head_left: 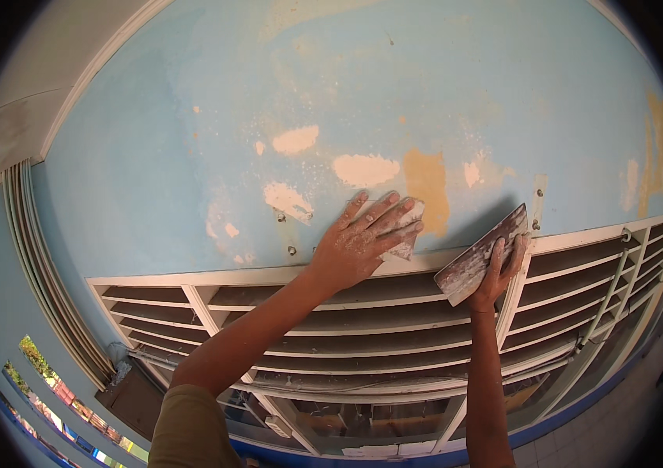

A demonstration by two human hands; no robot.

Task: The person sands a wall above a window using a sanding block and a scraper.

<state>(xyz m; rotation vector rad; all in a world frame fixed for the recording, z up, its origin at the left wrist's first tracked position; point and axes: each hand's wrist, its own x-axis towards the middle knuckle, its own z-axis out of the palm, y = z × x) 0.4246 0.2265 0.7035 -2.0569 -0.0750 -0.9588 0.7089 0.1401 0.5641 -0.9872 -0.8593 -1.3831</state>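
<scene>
My left hand (366,238) is pressed toward the light blue wall (308,70), its fingers stretched over a thin, flat putty spreader (407,243) smeared with white. The spreader lies against the wall under the fingers, just below a cream putty patch (365,170) and beside a tan patch (426,187). To the right, my right hand (495,273) grips a rectangular flat plate (481,256), its surface streaked with whitish and brown residue. The plate is tilted, its upper right end raised. Its shadow falls on the wall, and my right thumb is hidden.
Below the wall runs a white frame with louvre slats (378,320). Bolts (537,193) stick out of the wall. Bundled conduits (54,265) run down the left side. More pale patches (295,140) mark the wall, and a vertical pipe (616,288) crosses the right-hand slats.
</scene>
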